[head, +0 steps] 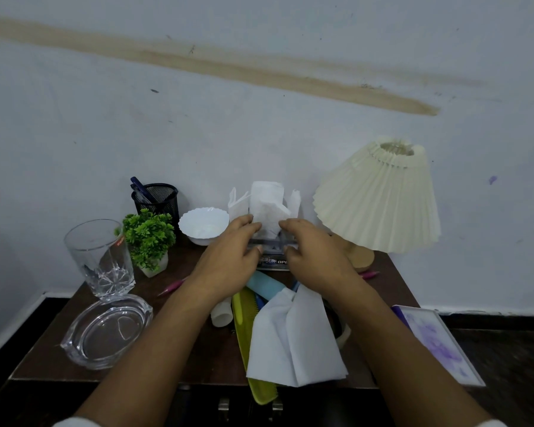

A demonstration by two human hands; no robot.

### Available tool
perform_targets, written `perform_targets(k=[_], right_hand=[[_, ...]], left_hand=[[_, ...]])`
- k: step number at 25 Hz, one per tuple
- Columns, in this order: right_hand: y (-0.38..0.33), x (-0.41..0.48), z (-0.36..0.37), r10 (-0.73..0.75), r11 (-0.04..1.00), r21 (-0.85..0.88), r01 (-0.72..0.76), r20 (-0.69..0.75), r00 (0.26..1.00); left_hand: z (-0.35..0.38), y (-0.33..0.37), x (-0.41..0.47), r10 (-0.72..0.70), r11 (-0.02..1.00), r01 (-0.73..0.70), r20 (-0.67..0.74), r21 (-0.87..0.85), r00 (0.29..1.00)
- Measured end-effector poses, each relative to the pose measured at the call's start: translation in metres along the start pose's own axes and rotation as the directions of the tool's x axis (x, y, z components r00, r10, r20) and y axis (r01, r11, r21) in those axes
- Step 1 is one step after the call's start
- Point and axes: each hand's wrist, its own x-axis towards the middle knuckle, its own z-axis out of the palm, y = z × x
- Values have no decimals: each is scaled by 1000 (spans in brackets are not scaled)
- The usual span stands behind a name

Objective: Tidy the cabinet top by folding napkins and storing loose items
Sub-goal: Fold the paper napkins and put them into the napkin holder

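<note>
Both hands reach to the back of the dark wooden cabinet top (198, 349). My left hand (228, 257) and my right hand (315, 254) pinch a white napkin (267, 208) that stands upright in a clear napkin holder (269, 243), with other napkins beside it. A second white napkin (293, 340) lies loosely folded near the front edge, on top of a yellow-green comb (244, 322). A light blue tube (264, 283) with a white cap and a pink pen (171, 286) lie between my forearms and to the left.
At the left stand a tall glass (101, 257), a glass ashtray (105, 331), a small green plant (148, 235), a black mesh pen cup (158, 200) and a white bowl (204, 224). A pleated cream lamp (379, 198) stands at the right, a purple-patterned tray (438, 340) at the right edge.
</note>
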Motion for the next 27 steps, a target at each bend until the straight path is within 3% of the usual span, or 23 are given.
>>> perform_targets(k=[4, 13, 19, 23, 27], right_hand=[[-1, 7, 0, -39, 999, -18, 38, -50, 998], [-5, 10, 7, -38, 999, -13, 37, -29, 999], [-5, 1, -2, -20, 999, 33, 17, 75, 997], [-9, -6, -15, -21, 999, -29, 22, 32, 999], [-8, -22, -31, 18, 991, -133, 1, 146, 989]], left_hand=[[-1, -5, 8, -19, 997, 17, -30, -77, 999], [5, -6, 9, -2, 997, 3, 12, -74, 1000], [8, 0, 6, -3, 994, 2, -11, -114, 1000], [3, 5, 0, -53, 996, 48, -58, -80, 997], [-7, 11, -17, -20, 998, 15, -81, -62, 996]])
